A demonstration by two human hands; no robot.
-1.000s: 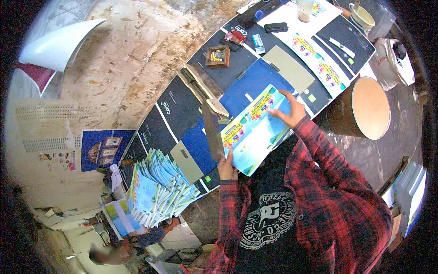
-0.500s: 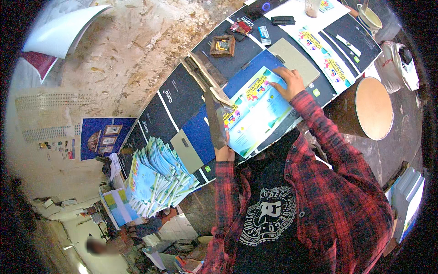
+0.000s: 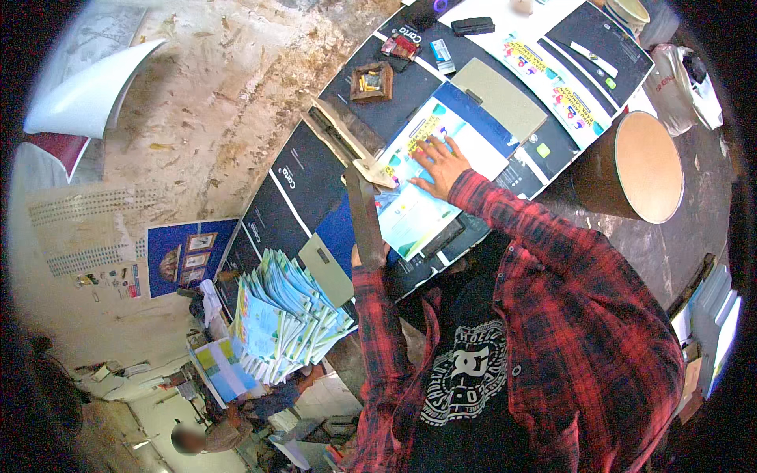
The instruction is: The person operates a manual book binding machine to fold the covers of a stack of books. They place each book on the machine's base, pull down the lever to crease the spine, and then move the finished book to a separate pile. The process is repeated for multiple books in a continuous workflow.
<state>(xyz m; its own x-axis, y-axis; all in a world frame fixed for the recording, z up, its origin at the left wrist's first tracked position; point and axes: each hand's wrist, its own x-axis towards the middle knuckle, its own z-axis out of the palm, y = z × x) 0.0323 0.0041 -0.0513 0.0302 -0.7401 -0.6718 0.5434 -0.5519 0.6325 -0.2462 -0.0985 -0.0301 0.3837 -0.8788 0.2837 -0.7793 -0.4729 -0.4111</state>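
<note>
Lying flatter now, the bright printed sheet (image 3: 416,219) is down on the blue board (image 3: 493,129), with its left side just beside the long dark bar (image 3: 365,214). About 1 second ago, you had it up off the board with 2 hands, at its 2 ends. Now your right hand (image 3: 443,167) has moved from the far end to the middle of the sheet. It rests palm down with its fingers spread wide, and it does not pinch anything. Your left hand (image 3: 356,256) has gone mostly behind the low end of the bar. Only a bit of it shows, so I can't tell how far its fingers are curled or if it has hold of the bar.

For your work, this looks like you are done carrying this sheet and are keeping it still with 1 hand. The far left corner is close to the pale wood block (image 3: 372,170), but I can't tell if it goes under. The big pile of booklets (image 3: 285,323) still sits off to your left.
</note>
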